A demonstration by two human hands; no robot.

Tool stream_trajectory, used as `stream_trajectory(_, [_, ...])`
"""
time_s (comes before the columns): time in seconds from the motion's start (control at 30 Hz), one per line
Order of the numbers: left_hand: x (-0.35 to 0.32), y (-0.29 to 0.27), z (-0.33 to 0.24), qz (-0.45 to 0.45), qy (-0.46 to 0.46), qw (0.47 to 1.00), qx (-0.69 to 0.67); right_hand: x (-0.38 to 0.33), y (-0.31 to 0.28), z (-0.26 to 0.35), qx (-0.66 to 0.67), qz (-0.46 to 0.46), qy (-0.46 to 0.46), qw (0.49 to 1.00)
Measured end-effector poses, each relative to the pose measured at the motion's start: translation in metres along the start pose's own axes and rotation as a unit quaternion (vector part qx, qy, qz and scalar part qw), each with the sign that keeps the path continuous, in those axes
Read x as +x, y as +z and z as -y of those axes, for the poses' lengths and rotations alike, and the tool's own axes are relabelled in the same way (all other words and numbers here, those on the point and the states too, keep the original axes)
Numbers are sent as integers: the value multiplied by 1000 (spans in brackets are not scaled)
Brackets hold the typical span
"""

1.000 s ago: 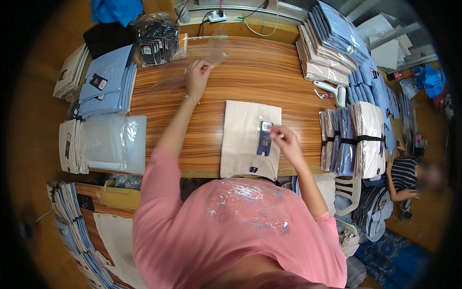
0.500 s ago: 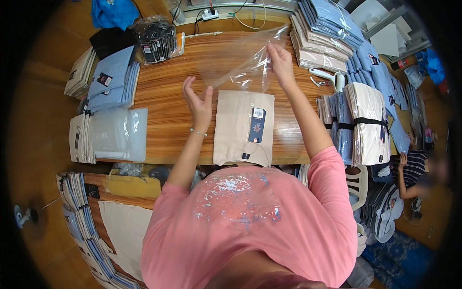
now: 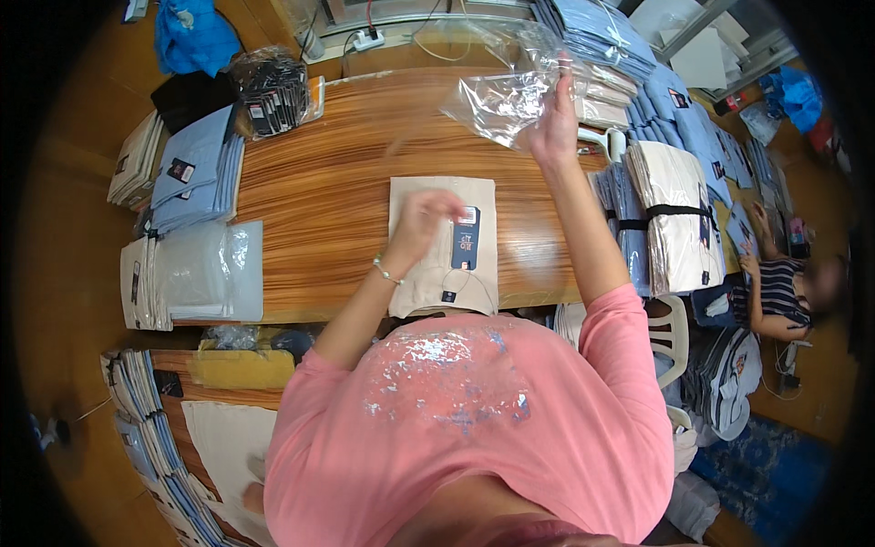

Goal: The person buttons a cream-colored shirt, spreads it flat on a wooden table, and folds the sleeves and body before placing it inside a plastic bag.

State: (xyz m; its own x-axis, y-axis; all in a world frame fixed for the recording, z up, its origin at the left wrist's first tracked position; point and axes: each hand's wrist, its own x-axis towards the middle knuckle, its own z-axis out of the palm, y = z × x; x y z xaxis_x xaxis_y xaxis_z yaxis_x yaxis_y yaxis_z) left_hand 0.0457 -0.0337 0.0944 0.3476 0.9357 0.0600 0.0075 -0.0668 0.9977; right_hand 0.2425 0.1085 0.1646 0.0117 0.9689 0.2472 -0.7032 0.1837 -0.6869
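A folded beige garment [image 3: 416, 284] lies on the wooden table in front of me, with a dark hang tag [image 3: 466, 242] on its front and a small dark tag on a loop near its lower end. My left hand [image 3: 427, 225] is over the garment's upper left part, beside the tag. Its fingers are smeared by motion, so whether they press on the cloth does not show. Beyond the garment, my right hand [image 3: 553, 128] holds up a crumpled clear plastic bag [image 3: 506, 105], which spreads to the left of the fingers.
Clear plastic bags [image 3: 205, 273] lie stacked at the left edge, below folded blue garments [image 3: 205, 159]. A bundle of black tags [image 3: 269, 96] sits at the back left. Strapped bagged garments [image 3: 670, 214] and a tall stack [image 3: 602, 41] stand right. Another person [image 3: 775, 287] is at far right.
My right hand has moved away and slightly right, taking the plastic bag with it. My left hand has come down and right from beside the bag to over the beige garment.
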Motion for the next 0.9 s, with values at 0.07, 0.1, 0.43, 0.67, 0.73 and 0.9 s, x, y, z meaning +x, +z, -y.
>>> stream_trajectory(0.07, [19,39,-3,-9,11,996,-92,-14,-12,-10,-50,24,20,998])
stream_trajectory(0.1, [33,53,-1,-102,48,984,-135,-24,-21,-17,-74,34,30,996])
stream_trajectory(0.43, [52,-50,51,-161,-150,974,-56,-71,-83,-34,-11,-28,348,937])
stream_trajectory(0.67, [41,-53,72,-280,-168,913,-245,-70,-107,-61,-158,-52,376,912])
stream_trajectory(0.73, [38,-60,83,-290,-179,924,-175,-71,-108,-62,-244,23,413,877])
stream_trajectory(0.9, [41,-81,112,-245,-163,930,-219,-55,-121,-70,-290,-15,356,889])
